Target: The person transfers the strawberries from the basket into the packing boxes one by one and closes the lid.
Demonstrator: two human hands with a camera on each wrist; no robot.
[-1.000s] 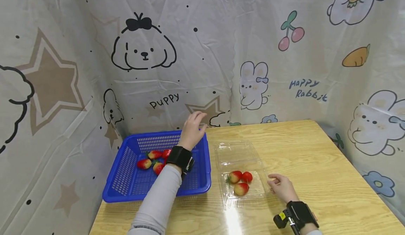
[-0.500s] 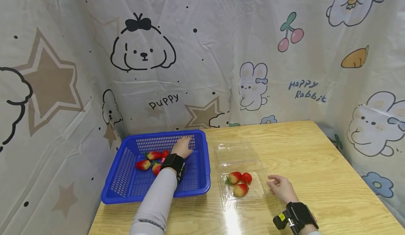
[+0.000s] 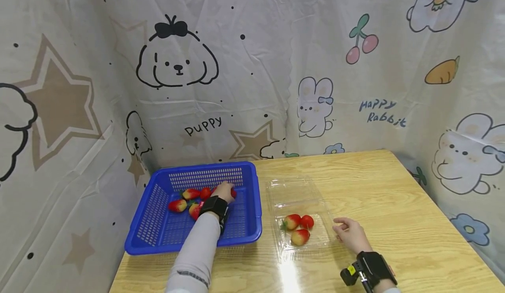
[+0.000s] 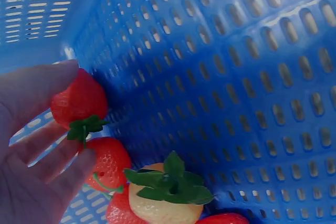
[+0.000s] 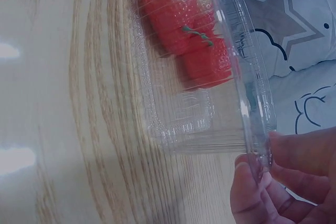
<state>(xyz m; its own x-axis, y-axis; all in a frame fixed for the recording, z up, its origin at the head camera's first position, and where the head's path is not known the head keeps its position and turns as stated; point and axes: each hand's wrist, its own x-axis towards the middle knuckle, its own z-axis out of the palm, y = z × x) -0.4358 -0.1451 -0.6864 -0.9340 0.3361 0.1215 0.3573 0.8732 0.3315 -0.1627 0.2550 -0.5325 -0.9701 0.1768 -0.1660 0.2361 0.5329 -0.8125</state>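
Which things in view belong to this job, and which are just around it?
Part of the job:
- blue basket and the strawberries in it
- red strawberry at the left hand
- clear plastic box, its rim pinched by the right hand
- three red fruits in the box

Just around:
- wooden table
- patterned curtain
- black wristbands

basket (image 3: 193, 236): perforated plastic | box (image 3: 297, 192): clear glossy plastic | strawberries (image 3: 300, 237): dimpled, shiny | table (image 3: 367, 192): smooth wood-grain

I see the left grip (image 3: 223, 191) on a red fruit (image 3: 234, 193) in the blue basket (image 3: 255, 209), the right grip (image 3: 352, 234) at the right edge of the clear container (image 3: 321, 235) with three fruits (image 3: 300, 237).
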